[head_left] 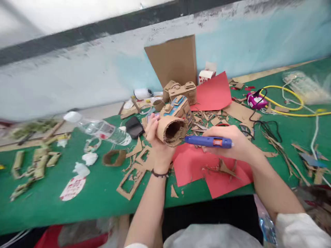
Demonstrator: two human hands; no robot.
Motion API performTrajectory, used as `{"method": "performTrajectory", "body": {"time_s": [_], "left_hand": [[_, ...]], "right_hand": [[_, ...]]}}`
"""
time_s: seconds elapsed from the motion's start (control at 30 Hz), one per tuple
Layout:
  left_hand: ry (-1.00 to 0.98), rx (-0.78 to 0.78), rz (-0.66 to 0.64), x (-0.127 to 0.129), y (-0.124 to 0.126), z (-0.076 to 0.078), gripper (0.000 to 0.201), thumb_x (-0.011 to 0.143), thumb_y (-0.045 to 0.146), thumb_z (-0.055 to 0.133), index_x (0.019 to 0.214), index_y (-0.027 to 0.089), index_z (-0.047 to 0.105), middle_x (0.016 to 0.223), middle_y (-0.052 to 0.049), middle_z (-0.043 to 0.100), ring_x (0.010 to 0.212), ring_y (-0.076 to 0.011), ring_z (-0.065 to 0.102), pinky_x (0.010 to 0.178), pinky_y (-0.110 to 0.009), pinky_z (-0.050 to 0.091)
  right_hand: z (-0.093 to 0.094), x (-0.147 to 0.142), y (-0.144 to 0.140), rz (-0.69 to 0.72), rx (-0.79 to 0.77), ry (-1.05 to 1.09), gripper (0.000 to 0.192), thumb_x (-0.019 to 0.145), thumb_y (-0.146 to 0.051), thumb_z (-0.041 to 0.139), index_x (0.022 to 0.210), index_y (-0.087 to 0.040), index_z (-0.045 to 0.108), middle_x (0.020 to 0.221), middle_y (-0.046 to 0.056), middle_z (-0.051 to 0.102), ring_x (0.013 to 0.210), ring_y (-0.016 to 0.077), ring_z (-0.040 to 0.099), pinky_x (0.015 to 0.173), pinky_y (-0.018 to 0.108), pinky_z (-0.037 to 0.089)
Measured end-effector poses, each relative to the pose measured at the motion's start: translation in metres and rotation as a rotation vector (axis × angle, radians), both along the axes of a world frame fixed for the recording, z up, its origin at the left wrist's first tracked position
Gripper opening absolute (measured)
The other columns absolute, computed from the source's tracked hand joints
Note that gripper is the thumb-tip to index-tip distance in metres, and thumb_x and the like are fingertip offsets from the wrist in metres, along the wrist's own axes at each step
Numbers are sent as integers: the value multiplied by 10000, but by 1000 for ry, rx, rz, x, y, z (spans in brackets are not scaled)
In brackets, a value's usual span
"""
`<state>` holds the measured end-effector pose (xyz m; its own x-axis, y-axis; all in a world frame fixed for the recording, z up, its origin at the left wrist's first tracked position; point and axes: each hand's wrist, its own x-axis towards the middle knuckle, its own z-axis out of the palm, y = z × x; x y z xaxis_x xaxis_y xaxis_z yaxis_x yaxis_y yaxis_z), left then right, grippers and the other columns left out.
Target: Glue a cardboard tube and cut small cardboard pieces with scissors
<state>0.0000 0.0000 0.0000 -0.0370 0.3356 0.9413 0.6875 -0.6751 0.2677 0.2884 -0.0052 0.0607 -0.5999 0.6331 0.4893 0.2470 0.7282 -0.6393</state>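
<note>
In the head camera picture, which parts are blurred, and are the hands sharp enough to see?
Head view: the left hand on the cardboard tube and the right hand on the blue glue gun are fairly sharp; the far left and right edges of the green table smear; straight lines bend; light is even.

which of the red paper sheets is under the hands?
The large red paper sheet at the table's near edge, below the glue gun. The other red paper sheet lies farther back, near the leaning cardboard panel.

A blue hot glue gun with an orange trigger nears a plain brown corrugated cardboard tube; red paper sheets cover the green bench.
</note>
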Motion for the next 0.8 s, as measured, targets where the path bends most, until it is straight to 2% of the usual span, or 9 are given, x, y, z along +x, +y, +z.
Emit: {"method": "performTrajectory", "body": {"time_s": [0.13, 0.27, 0.43, 0.53, 0.67, 0.8], "left_hand": [[-55, -35, -5, 1, -2, 0, 914, 887, 429, 920, 1643, 320, 418, 1608, -128, 564, 1594, -362, 543, 1384, -629, 374], [-157, -144, 32, 6, -6, -1, 949, 877, 547, 922, 1612, 301, 375, 1611, -170, 567, 1598, -371, 551, 1367, -617, 406], [-309, -140, -128, 15, -6, 0, 1004, 823, 562, 973, 1561, 311, 339, 1626, -212, 553, 1585, -376, 571, 1353, -610, 421], [-332, -177, -142, 15, -3, -3, 1054, 782, 667, 963, 1552, 307, 340, 1593, -204, 571, 1528, -385, 617, 1312, -595, 475], [-372, -266, -160, 9, 0, -6, 1125, 684, 792, 962, 1561, 288, 469, 1533, -156, 620, 1472, -400, 646, 1290, -572, 499], [-434, -383, -368, 4, -4, 1, 1078, 680, 852, 912, 1528, 264, 597, 1539, -156, 656, 1483, -415, 639, 1286, -548, 512]], "right_hand": [[-1, 1, 1, -40, -5, 41, 250, 985, -442, 851, 1082, -219, 793, 977, 50, 861, 790, 201, 793, 729, 303, 580], [6, 1, -1, -84, -25, 150, 232, 989, -465, 846, 1032, -240, 807, 873, 27, 832, 681, 183, 741, 649, 309, 556], [3, 4, -3, -100, -173, 346, 266, 964, -497, 872, 1031, -244, 823, 875, 46, 827, 701, 204, 757, 658, 333, 590], [-6, 6, -3, -137, -269, 421, 349, 945, -574, 871, 1029, -238, 833, 886, 62, 823, 684, 218, 736, 616, 355, 584], [-12, 3, -3, -236, -298, 567, 432, 968, -675, 802, 1028, -247, 816, 949, 83, 838, 638, 211, 706, 591, 378, 601], [-12, 2, -4, -228, -282, 614, 467, 973, -720, 766, 987, -255, 808, 908, 85, 817, 663, 225, 704, 615, 390, 615]]}}
